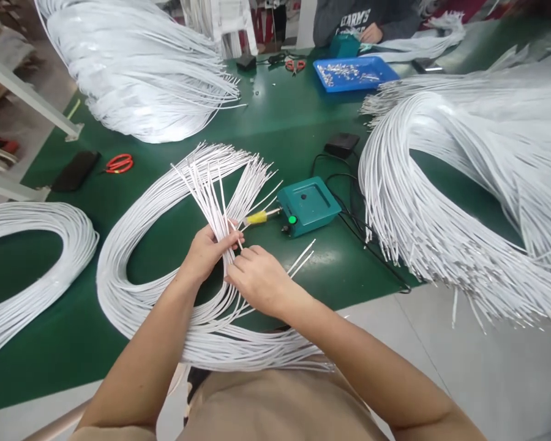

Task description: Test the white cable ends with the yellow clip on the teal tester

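Observation:
My left hand [211, 248] is closed round a bunch of white cables [210, 199], whose ends fan out above the fingers. Just to its right, my right hand [257, 275] is closed with its fingertips at the same cables, close to the left thumb. Below and behind both hands lies a large coil of white cable [114, 275] on the green table. A small teal machine [313, 205] with a green button stands right of the hands. A yellow-sleeved tip [256, 218] sticks out of it towards my left fingers.
Red-handled scissors [119, 163] and a black phone-like object [76, 171] lie at left. Big white cable bundles stand at the upper left [142, 73] and right [395, 177]. A blue tray [356, 73] holds small parts; beyond it a co-worker's hand [371, 33] works.

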{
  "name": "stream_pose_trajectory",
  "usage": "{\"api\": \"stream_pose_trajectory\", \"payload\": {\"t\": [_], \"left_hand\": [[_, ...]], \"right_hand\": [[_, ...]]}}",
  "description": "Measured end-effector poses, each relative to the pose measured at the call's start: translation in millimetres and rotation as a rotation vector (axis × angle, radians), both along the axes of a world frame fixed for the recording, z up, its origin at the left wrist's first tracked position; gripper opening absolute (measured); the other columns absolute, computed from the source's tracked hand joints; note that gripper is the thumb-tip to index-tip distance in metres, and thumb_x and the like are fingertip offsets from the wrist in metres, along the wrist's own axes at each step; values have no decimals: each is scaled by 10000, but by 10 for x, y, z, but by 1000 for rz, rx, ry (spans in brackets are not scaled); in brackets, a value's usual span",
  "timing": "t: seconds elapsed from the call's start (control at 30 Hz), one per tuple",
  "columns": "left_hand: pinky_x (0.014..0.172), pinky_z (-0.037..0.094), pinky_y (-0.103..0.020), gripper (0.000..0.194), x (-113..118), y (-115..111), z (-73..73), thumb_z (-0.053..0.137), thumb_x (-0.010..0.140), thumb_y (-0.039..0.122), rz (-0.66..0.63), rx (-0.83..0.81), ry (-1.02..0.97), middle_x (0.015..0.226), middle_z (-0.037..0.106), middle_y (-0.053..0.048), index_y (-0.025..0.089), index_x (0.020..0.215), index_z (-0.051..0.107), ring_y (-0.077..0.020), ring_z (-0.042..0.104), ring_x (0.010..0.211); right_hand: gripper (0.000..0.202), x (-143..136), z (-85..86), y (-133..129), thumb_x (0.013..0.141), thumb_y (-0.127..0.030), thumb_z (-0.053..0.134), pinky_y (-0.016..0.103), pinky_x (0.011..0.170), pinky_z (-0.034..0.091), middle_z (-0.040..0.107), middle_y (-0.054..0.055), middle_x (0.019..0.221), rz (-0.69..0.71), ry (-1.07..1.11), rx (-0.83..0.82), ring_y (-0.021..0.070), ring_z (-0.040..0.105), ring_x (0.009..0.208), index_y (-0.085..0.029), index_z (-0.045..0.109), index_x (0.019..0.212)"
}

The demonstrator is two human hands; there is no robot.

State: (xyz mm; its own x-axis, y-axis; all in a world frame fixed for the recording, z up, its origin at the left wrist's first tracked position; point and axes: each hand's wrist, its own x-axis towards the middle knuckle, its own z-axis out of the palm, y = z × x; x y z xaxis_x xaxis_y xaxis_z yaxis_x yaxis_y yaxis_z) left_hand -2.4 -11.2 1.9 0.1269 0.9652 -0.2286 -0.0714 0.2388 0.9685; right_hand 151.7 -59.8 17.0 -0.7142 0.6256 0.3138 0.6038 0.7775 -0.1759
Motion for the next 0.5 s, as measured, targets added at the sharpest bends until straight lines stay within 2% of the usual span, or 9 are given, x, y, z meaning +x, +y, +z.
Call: {"api": "stream_pose_trajectory", "payload": {"t": [0.07, 0.13, 0.27, 0.3, 0.33, 0.4, 0.43, 0.5], "left_hand": [[720, 495, -240, 358, 33, -11, 28, 790, 690, 336, -13, -14, -31, 865, 697, -45, 153, 975, 674, -135, 634, 787], [736, 499, -239, 332, 65, -23, 54, 780, 702, 353, 5, -49, -62, 931, 691, -54, 153, 954, 697, -152, 633, 878], [717, 484, -230, 344, 98, -50, 70, 790, 687, 369, 24, -109, -46, 812, 683, -29, 153, 949, 734, -116, 605, 747], [714, 480, -230, 349, 101, -57, 66, 798, 678, 357, 8, -106, -43, 783, 682, -21, 157, 958, 736, -110, 599, 718], [715, 479, -234, 353, 103, -65, 60, 806, 670, 341, -13, -97, -48, 769, 684, -15, 162, 965, 734, -109, 601, 704], [736, 487, -253, 355, 111, -82, 44, 822, 649, 310, -72, -80, -64, 776, 695, -12, 170, 959, 724, -120, 621, 706], [747, 492, -265, 352, 116, -89, 37, 832, 634, 300, -97, -73, -70, 780, 699, -12, 171, 941, 716, -130, 632, 714], [754, 499, -281, 337, 126, -98, 31, 846, 610, 301, -116, -62, -67, 774, 699, -10, 162, 877, 695, -144, 644, 720]], "right_hand": [[275, 23, -48, -112, 960, -189, 398, 382, 782, 390, 669, 107, 779, 0, -89, -37, 230, 577, 822, -130, 621, 809], [256, 91, -46, -204, 951, -210, 430, 374, 754, 397, 674, 105, 741, -27, -163, -160, 232, 597, 773, -122, 633, 822], [326, 252, 162, -209, 918, -412, 512, 308, 586, 355, 678, 90, 653, -129, -272, -555, 224, 627, 620, -161, 677, 792], [347, 281, 237, -151, 911, -437, 510, 302, 569, 339, 691, 98, 680, -159, -234, -586, 234, 637, 634, -172, 678, 764], [370, 302, 308, -69, 927, -443, 467, 301, 564, 328, 699, 101, 707, -255, -140, -569, 239, 643, 656, -182, 673, 765], [377, 312, 414, 128, 959, -441, 379, 293, 582, 335, 715, 90, 806, -497, 118, -518, 230, 649, 719, -201, 658, 881], [340, 303, 443, 225, 950, -437, 395, 289, 606, 346, 716, 75, 831, -558, 226, -510, 222, 644, 743, -212, 646, 908], [257, 269, 461, 370, 927, -374, 434, 273, 638, 354, 709, 52, 833, -577, 350, -549, 196, 630, 754, -218, 626, 859]]}}
